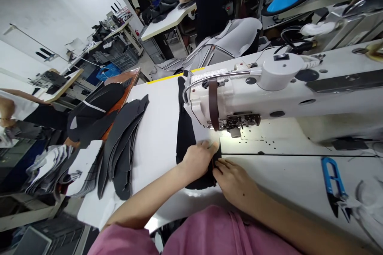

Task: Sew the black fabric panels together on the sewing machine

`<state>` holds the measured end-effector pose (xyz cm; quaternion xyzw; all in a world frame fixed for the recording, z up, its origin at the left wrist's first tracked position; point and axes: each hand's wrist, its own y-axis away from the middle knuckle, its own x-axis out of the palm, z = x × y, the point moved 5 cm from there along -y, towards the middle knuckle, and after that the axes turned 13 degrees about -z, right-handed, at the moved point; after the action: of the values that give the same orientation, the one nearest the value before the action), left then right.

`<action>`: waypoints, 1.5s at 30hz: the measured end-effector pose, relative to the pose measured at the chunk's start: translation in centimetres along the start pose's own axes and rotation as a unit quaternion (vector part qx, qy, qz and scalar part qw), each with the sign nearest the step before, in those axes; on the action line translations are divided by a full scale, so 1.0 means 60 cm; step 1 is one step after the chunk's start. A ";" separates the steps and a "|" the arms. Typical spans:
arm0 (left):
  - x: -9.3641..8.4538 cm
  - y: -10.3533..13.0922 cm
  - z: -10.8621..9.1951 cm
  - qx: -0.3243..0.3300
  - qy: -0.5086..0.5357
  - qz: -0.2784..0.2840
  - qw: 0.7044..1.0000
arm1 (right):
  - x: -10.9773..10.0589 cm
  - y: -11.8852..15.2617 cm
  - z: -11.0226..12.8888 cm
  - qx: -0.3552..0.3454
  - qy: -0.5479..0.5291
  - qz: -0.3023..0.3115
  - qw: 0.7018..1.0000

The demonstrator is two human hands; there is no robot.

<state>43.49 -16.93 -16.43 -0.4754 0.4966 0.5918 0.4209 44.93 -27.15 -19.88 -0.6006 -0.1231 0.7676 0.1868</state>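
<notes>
Fabric [185, 139], black and matte, lies under the left hand [197, 161]: a long panel, narrow at its far end beyond that hand and broader toward the rounded end just below it. Its left edge runs free beside the wrist; its right edge meets the fingertips of the right hand [235, 181], with a thin orange line showing between the two hands. The left hand is bunched, fingers together and down on the cloth; the right hand has its fingers close together at the edge. Whether either one pinches the panel or only presses it, I cannot tell.

Far to the left of the left hand sits a stack of white-faced pieces [86, 167]; nearer that hand, a fanned pile of dark curved panels [122, 143]. Just beyond both hands, the sewing machine [233, 99] leans into view, its head covering a bit of the panel's far part, with a brown strap [213, 103] around it. Well to the right of the right hand lie blue-handled snips [327, 179].

White worktop [158, 127] spreads beneath both hands, a yellow strip [176, 76] along its far edge. Past the hands, from the left, come a person in a white top [22, 105], a blue bin [107, 71], a co-worker in dark clothing [206, 4] and grey padded covers [236, 38].
</notes>
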 end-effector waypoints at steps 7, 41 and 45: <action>0.002 -0.024 0.013 0.003 0.003 -0.037 0.999 | 0.027 -0.012 -0.003 -0.033 0.123 -0.084 0.988; 0.035 -0.090 0.082 0.159 0.077 -0.264 0.948 | 0.044 -0.015 -0.058 -0.133 -0.072 -0.012 0.988; 0.034 -0.096 0.076 0.165 0.011 -0.236 0.958 | 0.055 -0.034 -0.061 -0.119 -0.095 0.013 0.988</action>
<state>48.04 -11.52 -19.28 -0.5096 0.4658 0.3803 0.6154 48.05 -24.04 -22.85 -0.5442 -0.2235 0.8034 0.0915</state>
